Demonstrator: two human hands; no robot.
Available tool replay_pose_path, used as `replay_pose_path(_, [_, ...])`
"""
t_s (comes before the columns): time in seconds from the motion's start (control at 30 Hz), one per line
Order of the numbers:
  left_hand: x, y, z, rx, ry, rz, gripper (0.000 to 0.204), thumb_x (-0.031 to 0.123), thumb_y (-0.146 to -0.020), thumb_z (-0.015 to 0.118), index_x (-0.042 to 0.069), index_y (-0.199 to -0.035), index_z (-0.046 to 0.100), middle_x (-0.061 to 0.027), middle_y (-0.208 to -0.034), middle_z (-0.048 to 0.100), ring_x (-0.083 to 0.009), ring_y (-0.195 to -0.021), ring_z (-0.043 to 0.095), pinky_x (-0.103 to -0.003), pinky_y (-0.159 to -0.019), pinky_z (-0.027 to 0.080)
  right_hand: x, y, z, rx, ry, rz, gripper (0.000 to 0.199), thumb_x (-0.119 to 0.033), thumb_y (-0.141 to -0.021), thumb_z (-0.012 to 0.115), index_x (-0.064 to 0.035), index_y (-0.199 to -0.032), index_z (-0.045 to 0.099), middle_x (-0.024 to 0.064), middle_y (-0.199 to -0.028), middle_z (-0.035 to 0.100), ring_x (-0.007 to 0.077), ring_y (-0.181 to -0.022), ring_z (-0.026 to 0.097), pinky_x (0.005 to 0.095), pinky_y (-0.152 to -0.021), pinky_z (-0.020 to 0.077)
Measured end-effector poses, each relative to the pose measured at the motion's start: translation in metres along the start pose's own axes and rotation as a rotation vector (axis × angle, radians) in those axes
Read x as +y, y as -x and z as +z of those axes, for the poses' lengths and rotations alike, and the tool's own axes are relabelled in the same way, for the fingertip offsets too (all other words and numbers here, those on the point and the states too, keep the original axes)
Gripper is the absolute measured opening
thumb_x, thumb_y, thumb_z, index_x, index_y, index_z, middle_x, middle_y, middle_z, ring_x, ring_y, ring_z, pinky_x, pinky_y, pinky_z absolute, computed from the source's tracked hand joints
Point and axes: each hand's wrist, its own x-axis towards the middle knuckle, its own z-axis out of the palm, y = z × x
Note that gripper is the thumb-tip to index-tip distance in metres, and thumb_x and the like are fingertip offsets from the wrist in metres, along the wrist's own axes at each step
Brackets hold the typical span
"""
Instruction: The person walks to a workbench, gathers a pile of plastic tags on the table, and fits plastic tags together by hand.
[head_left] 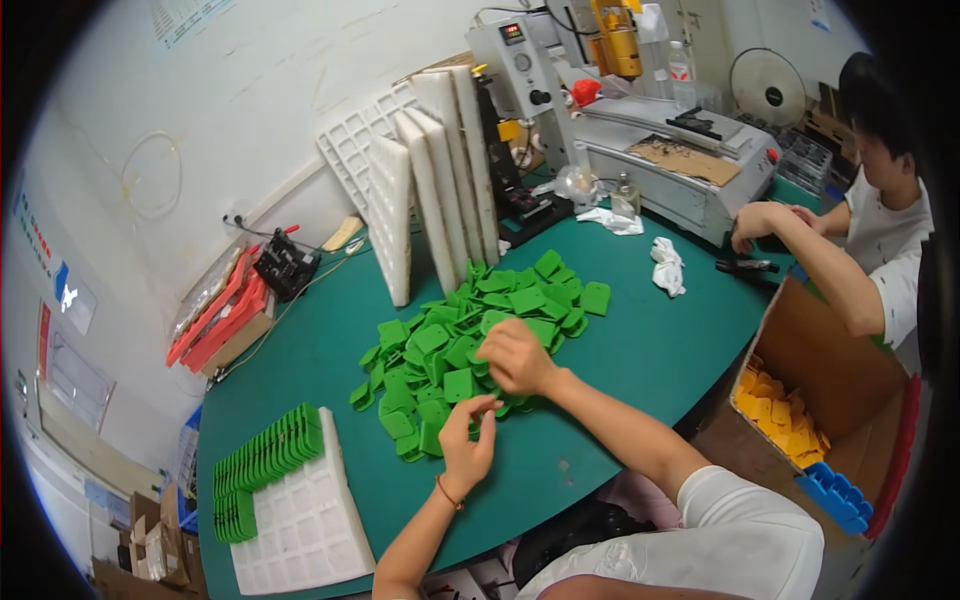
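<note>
- Bulk of the flat green plastic pieces with rounded corners (pixel 458 384) lies in a loose heap mid-table, in front of the person; we judge it sits there so both hands can reach it.
- Right hand (pixel 515 358) is over the heap's near side, fingers bent downward, probably to get at single pieces; fingertips hidden from us, so we cannot tell whether they are clamped on one.
- Left hand (pixel 468 440) is at the heap's near edge, palm turned inward, fingers curled and thumb raised. We see no piece in it, but cannot tell whether the tips meet.
- Left of the heap, a white foam tray with square pockets (pixel 295 525) lies flat. Green pieces stand on edge in close rows at its far and left parts; we suppose the pockets keep them upright and apart. Its nearer pockets show bare.
- Beyond the heap, more white foam trays (pixel 440 180) stand on edge, presumably to spare room on the dark green tabletop (pixel 650 350).
- At right, below table level, an open brown cardboard box (pixel 740 440) contains yellow plastic pieces (pixel 775 410), with blue plastic pieces (pixel 838 497) by its near rim; its walls likely stop the loose ones spreading.
</note>
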Motion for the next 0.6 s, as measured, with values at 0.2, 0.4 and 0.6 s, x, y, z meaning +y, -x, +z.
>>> replay_pose_path(0.2, [-0.020, 0.025, 0.007, 0.100, 0.465, -0.278, 0.018, 0.000, -0.089, 0.055, 0.000, -0.107, 0.052, -0.0071, -0.091, 0.060, -0.0092, -0.070, 0.056, -0.021, -0.062, 0.047, -0.013, 0.011, 0.003, -0.365, -0.234, -0.110, 0.015, -0.017, -0.073, 0.062, -0.0067, -0.070, 0.052, 0.0081, -0.069, 0.052, 0.0270, -0.072, 0.054, 0.0387, -0.063, 0.0435])
replay_pose_path(0.4, [-0.036, 0.028, 0.008, 0.106, 0.464, -0.317, 0.019, -0.001, -0.088, 0.057, 0.001, -0.106, 0.049, -0.0057, -0.089, 0.057, -0.0071, -0.066, 0.054, -0.020, -0.057, 0.047, -0.018, 0.019, 0.010, -0.451, -0.192, -0.113, 0.016, -0.017, -0.073, 0.064, -0.0067, -0.070, 0.051, 0.0057, -0.069, 0.049, 0.0243, -0.067, 0.052, 0.0357, -0.058, 0.0431])
replay_pose_path(0.6, [-0.040, 0.024, 0.003, 0.080, 0.544, -0.386, 0.021, -0.002, -0.087, 0.058, 0.002, -0.106, 0.049, -0.0054, -0.088, 0.056, -0.0061, -0.065, 0.053, -0.020, -0.056, 0.047, -0.016, 0.020, 0.011, -0.522, -0.145, -0.024, 0.017, -0.017, -0.074, 0.062, -0.0053, -0.066, 0.052, 0.0068, -0.068, 0.052, 0.0256, -0.067, 0.054, 0.0372, -0.059, 0.0459])
